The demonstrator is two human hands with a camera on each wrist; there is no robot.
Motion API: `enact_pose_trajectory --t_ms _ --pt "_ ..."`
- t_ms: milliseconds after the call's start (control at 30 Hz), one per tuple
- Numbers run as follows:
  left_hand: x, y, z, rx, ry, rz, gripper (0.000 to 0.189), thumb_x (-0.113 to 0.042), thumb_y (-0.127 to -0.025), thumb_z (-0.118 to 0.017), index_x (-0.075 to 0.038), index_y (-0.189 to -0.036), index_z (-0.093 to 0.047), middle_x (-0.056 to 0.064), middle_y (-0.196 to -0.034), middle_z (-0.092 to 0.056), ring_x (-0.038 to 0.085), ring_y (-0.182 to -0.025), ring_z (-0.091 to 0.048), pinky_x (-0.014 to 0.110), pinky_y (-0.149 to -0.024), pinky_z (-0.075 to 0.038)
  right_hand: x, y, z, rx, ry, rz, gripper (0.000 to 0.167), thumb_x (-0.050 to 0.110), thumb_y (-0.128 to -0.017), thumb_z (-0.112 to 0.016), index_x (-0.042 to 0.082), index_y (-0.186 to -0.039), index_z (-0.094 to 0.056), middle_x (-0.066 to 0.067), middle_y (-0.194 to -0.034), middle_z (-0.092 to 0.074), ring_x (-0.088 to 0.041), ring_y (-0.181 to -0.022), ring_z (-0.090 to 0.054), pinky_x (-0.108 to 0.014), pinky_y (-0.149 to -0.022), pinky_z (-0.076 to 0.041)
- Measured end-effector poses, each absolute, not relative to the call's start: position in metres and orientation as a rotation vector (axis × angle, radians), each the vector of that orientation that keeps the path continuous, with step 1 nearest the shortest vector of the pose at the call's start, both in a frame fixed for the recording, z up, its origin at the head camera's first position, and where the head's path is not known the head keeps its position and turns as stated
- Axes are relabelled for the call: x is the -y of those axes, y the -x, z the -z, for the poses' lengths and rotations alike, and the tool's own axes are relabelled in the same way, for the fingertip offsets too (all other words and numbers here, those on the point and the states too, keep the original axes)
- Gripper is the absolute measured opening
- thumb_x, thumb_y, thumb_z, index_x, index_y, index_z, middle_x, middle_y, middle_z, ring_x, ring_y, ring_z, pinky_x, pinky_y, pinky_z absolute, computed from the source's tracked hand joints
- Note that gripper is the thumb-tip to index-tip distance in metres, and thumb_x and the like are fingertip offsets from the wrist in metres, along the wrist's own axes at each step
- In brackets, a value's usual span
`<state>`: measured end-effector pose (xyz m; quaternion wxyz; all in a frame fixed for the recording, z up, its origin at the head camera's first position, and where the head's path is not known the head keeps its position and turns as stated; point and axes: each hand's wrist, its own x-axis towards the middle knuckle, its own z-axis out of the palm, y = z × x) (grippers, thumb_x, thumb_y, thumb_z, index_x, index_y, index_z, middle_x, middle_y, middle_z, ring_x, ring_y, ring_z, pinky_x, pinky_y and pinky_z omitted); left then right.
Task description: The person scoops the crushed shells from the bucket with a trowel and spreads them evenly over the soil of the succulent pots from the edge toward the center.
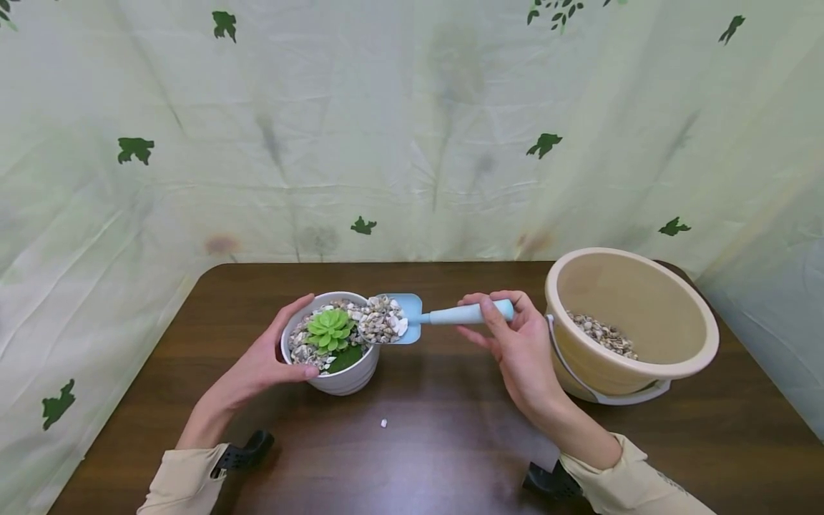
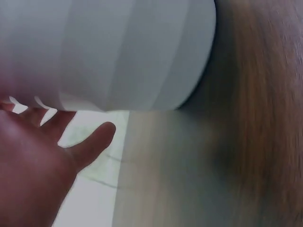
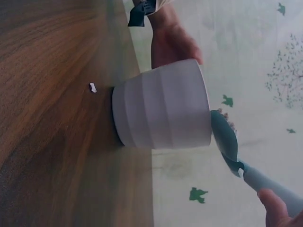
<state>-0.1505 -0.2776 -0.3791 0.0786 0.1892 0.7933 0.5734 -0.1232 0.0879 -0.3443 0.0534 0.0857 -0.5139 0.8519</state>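
A white ribbed flower pot (image 1: 344,379) stands on the table, left of the middle. In it, a green succulent (image 1: 330,330) sits among small pebbles (image 1: 299,343), with a dark green patch at the front. My left hand (image 1: 264,357) holds the pot at its left side, thumb at the near rim. My right hand (image 1: 518,343) grips the handle of a light blue trowel (image 1: 412,315). Pebbles heap on its blade, whose tip reaches over the pot's right rim. From the right wrist view, the trowel (image 3: 226,137) slants down toward the rim, and the pot (image 3: 163,106) hides most of the left hand (image 3: 173,47).
A beige bucket (image 1: 579,379) with pebbles (image 1: 605,335) inside and its handle lowered stands at the right. One white pebble (image 1: 383,423) lies on the brown table (image 1: 425,458) before the pot. A leaf-patterned curtain (image 1: 399,129) hangs behind.
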Motion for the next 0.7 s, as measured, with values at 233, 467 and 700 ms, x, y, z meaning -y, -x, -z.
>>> enact_pose_trajectory --t_ms 233,467,700 --pt "0.273 0.144 0.375 -2.556 -0.559 -1.608 0.103 -0.011 -0.074 -0.084 -0.033 -0.155 -0.024 0.008 -0.148 -0.033 0.026 -0.125 -0.038 0.023 -0.094 -0.037 -0.087 0.125 0.343 1.615 -0.288 -2.504 0.021 0.009 -0.098 -0.06 -0.002 -0.11 -0.045 -0.023 -0.112 -0.065 -0.035 -0.105 -0.064 -0.049 -0.084 -0.051" --pt "0.267 0.137 0.373 -2.684 -0.48 -1.488 0.104 -0.021 -0.074 -0.085 -0.023 -0.157 -0.022 0.008 -0.151 -0.025 0.028 -0.131 -0.03 0.047 -0.098 -0.032 -0.085 0.126 0.339 1.648 -0.361 -2.421 0.022 0.008 -0.098 -0.06 -0.004 -0.11 -0.046 -0.027 -0.113 -0.063 -0.036 -0.103 -0.064 -0.049 -0.082 -0.052" --pt "0.27 0.134 0.375 -2.483 -0.472 -1.658 0.1 -0.01 -0.08 -0.078 -0.024 -0.158 -0.016 0.011 -0.155 -0.021 0.031 -0.128 -0.034 0.02 -0.092 -0.039 -0.085 0.126 0.337 1.679 -0.396 -2.376 0.022 0.007 -0.097 -0.06 -0.005 -0.111 -0.046 -0.029 -0.113 -0.062 -0.037 -0.102 -0.065 -0.048 -0.081 -0.053"
